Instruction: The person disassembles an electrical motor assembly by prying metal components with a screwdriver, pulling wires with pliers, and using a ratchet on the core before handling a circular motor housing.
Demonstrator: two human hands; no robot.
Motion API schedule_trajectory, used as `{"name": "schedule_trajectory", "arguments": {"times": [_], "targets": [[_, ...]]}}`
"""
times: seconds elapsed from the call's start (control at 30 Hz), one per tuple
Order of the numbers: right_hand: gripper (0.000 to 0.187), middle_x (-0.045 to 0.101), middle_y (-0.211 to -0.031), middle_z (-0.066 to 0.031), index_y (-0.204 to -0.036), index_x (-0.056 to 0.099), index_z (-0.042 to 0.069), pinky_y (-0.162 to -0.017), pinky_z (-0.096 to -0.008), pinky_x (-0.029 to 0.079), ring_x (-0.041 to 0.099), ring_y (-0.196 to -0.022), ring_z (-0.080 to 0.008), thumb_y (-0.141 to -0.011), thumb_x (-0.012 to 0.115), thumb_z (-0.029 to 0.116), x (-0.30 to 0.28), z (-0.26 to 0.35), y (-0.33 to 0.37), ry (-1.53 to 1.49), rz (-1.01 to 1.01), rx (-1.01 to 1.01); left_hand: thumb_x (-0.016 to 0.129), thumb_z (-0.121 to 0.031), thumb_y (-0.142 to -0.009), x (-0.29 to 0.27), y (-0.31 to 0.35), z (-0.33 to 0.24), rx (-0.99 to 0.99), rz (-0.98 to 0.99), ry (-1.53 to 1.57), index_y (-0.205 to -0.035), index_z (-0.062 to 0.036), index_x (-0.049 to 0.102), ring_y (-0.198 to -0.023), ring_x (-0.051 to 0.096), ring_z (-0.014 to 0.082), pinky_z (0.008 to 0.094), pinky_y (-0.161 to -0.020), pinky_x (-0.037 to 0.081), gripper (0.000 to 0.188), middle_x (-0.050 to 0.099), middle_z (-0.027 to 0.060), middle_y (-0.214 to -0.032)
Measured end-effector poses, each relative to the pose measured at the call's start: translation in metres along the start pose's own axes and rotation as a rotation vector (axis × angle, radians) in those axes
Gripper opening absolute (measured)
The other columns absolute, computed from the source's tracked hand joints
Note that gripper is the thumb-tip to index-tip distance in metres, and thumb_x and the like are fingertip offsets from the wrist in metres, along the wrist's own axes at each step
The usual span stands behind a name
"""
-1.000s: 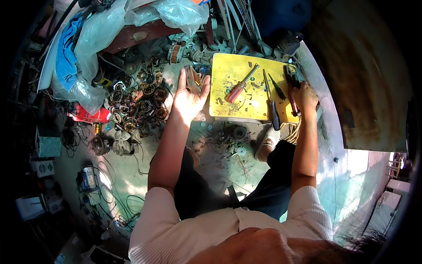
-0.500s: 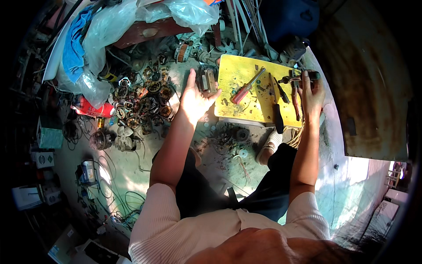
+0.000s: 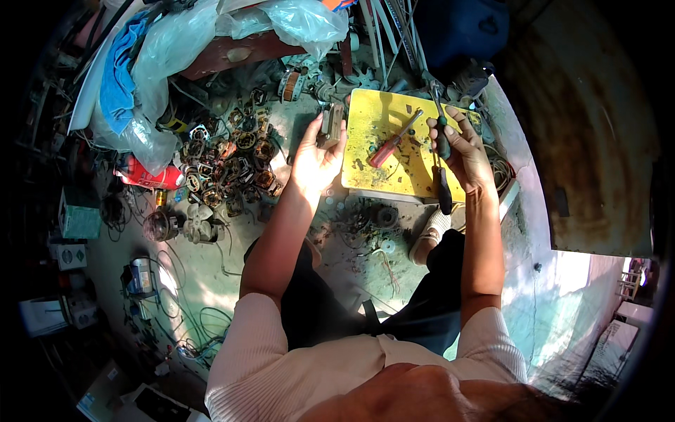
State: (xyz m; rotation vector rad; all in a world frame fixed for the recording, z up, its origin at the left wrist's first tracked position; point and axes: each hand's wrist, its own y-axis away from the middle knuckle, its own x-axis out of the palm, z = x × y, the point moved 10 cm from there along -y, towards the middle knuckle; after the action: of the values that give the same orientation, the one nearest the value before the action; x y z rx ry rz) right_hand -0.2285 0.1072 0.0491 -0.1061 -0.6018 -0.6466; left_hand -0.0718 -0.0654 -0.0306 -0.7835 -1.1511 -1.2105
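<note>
My left hand (image 3: 320,163) grips a small rectangular metal block (image 3: 330,128) between thumb and fingers, just left of the yellow board (image 3: 362,112). Over the board's right part, my right hand (image 3: 470,156) is closed around the dark handle of a ratchet wrench (image 3: 443,141), its metal head pointing up and away from me. A screwdriver (image 3: 387,150) with a red handle lies slantwise on the board. Beneath my right hand, a black-handled tool (image 3: 444,195) sticks out past the near edge; its upper part is partly hidden.
Many wire-wound motor parts (image 3: 228,151) are heaped on the floor at left, beside a red container (image 3: 148,172). Loose cables (image 3: 211,323) lie lower left. A blue plastic container (image 3: 467,32) stands at the back, near long thin rods (image 3: 383,35).
My left hand has closed on the metal block and tilted it up. My right hand has moved left over the board and turned the wrench from sideways to pointing away.
</note>
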Motion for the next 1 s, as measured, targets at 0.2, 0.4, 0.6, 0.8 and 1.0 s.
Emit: {"name": "schedule_trajectory", "arguments": {"times": [0.2,0.4,0.6,0.8,1.0], "targets": [[0.054,0.061,-0.101,-0.007,-0.146,0.028,0.002,-0.083,-0.0265,0.051,0.06,-0.09,-0.0147,-0.098,0.05,0.009,0.039,-0.018,0.008,0.223,0.082,0.003,0.048,-0.037,-0.099,0.031,0.006,0.024,0.072,0.068,-0.265,-0.138,0.0029,0.037,-0.135,0.032,0.0431,0.066,-0.11,0.024,0.057,0.041,0.0278,-0.139],[0.042,0.039,-0.072,0.008,-0.136,0.045,0.006,-0.048,-0.0168,0.025,0.031,-0.055,-0.0009,-0.101,0.049,0.029,0.043,-0.043,0.011,0.464,-0.085,-0.014,0.027,-0.036,-0.105,0.032,0.005,0.038,0.092,-0.036,-0.475,-0.144,0.0011,0.028,-0.137,0.027,0.0476,0.064,-0.111,0.026,0.054,0.031,0.0285,-0.147],[0.04,0.037,-0.069,0.0068,-0.138,0.044,0.006,-0.048,-0.0177,0.026,0.032,-0.055,-0.0023,-0.103,0.043,0.026,0.071,-0.042,0.02,0.409,0.023,-0.092,0.036,-0.038,-0.103,0.037,0.005,0.045,0.028,0.1,-0.465,-0.133,-0.0019,0.044,-0.124,0.05,0.0394,0.0565,-0.106,0.039,0.048,0.055,0.0168,-0.13],[0.042,0.035,-0.069,0.006,-0.141,0.04,0.005,-0.049,-0.0183,0.029,0.033,-0.056,-0.0035,-0.104,0.04,0.025,0.068,-0.04,0.022,0.393,0.001,-0.112,0.042,-0.036,-0.101,0.038,0.008,0.051,0.034,0.044,-0.556,-0.131,-0.0007,0.047,-0.121,0.053,0.0333,0.0511,-0.106,0.042,0.047,0.057,0.0156,-0.127],[0.044,0.035,-0.069,0.006,-0.144,0.036,0.005,-0.05,-0.0188,0.029,0.033,-0.058,-0.0037,-0.104,0.039,0.025,0.071,-0.038,0.024,0.413,0.019,-0.141,0.034,-0.039,-0.103,0.047,0.012,0.071,-0.072,0.144,-0.557,-0.134,-0.0026,0.046,-0.128,0.046,0.0314,0.0492,-0.109,0.035,0.049,0.053,0.0154,-0.133]]}}
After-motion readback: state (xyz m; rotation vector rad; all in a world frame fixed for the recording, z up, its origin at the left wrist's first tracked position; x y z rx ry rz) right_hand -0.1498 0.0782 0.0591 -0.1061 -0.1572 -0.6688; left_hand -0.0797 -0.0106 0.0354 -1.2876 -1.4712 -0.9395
